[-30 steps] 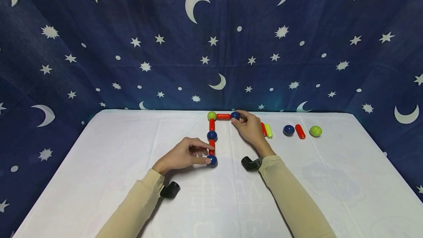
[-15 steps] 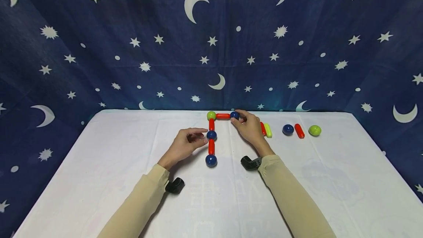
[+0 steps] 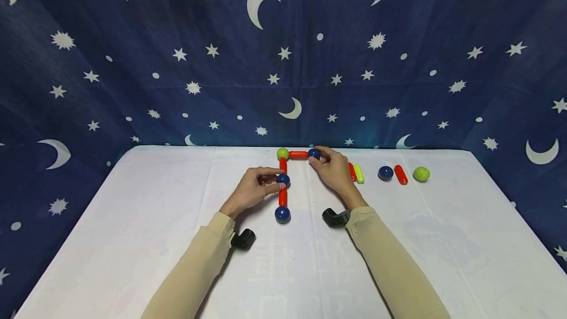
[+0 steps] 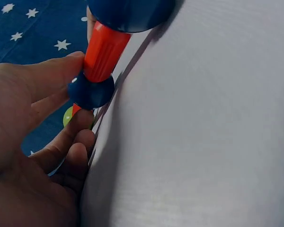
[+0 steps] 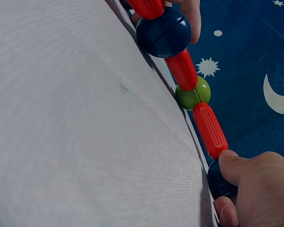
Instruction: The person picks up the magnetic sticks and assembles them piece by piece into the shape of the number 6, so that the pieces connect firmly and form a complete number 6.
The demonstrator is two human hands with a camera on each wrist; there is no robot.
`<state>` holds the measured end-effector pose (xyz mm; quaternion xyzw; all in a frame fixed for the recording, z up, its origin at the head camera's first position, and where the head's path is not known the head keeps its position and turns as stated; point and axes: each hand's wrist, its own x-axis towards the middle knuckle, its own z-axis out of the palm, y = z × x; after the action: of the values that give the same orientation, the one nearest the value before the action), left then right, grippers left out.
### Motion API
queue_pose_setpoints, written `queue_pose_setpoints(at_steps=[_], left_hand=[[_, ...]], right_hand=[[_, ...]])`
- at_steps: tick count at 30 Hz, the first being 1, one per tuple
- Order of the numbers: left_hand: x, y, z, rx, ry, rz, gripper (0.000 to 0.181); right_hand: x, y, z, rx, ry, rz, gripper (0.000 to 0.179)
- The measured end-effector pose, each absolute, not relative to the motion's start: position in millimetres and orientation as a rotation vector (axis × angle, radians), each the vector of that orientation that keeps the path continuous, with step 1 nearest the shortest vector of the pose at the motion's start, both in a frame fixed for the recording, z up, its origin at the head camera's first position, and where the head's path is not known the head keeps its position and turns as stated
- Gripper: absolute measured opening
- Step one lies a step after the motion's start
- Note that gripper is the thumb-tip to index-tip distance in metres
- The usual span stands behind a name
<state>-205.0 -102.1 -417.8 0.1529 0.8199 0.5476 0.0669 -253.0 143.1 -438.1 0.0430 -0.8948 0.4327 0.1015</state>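
Balls and red rods are joined in a corner shape on the white table. My left hand (image 3: 252,188) pinches the middle blue ball (image 4: 92,92) between thumb and fingers. Below it a red rod (image 3: 283,197) leads to a blue ball (image 3: 282,214) at the near end. Above, another red rod (image 5: 182,70) runs to the green ball (image 3: 282,153) at the corner. From there a red rod (image 5: 210,130) extends right to a blue ball (image 3: 313,153), which my right hand (image 3: 334,171) holds between thumb and fingers.
Right of my right hand lie a red rod (image 3: 352,172) and a yellow rod (image 3: 359,174) side by side. Farther right are a loose blue ball (image 3: 385,173), a red rod (image 3: 400,175) and a green ball (image 3: 421,174). A starry blue cloth (image 3: 221,87) hangs behind the table.
My left hand has let go of the near blue ball, moved away from me along the rod, and taken hold of the middle blue ball. My right hand stays at its ball.
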Motion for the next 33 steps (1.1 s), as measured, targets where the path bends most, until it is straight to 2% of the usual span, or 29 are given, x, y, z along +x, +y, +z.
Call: queue_pose_setpoints(at_steps=[21, 33], left_hand=[[-207.3, -107.9, -434.7, 0.719, 2.768, 1.322, 0.033], [-207.5, -108.2, -437.4, 0.673, 2.740, 1.402, 0.032]], right_hand=[[-253.9, 143.7, -440.2, 0.134, -2.634, 1.282, 0.045], [-253.8, 143.9, -441.8, 0.122, -2.640, 1.282, 0.047]])
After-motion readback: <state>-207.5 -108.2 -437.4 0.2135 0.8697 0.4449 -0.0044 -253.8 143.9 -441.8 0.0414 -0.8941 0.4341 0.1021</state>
